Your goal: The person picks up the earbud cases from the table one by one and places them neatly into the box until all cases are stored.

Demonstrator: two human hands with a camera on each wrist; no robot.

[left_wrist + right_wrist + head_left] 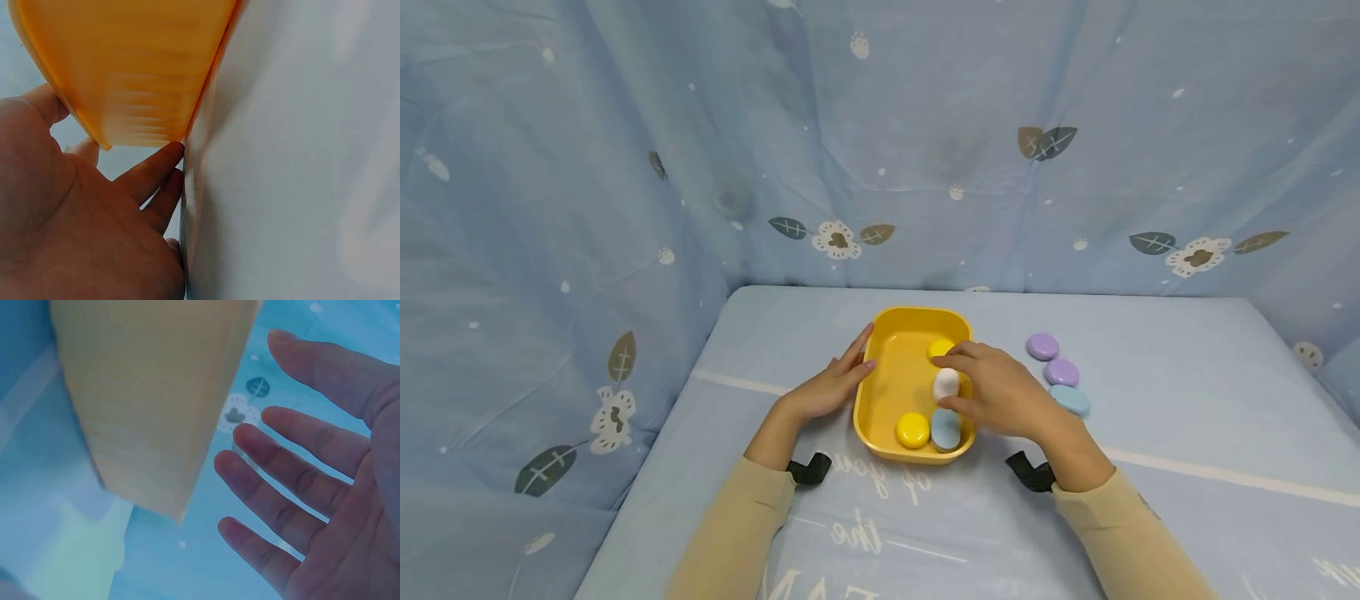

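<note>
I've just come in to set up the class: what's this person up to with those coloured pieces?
The left hand rests against the side of a yellow tray, while the right hand is spread over its right side, with a white piece below the fingers. Also in the tray are two yellow pieces and a pale blue piece. Two purple pieces and another blue piece lie outside, to the right.

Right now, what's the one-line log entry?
left hand: touching yellow tray; right hand: over tray, near white piece; inside tray: yellow pieces, blue piece; right of tray: purple pieces, another blue piece
</note>
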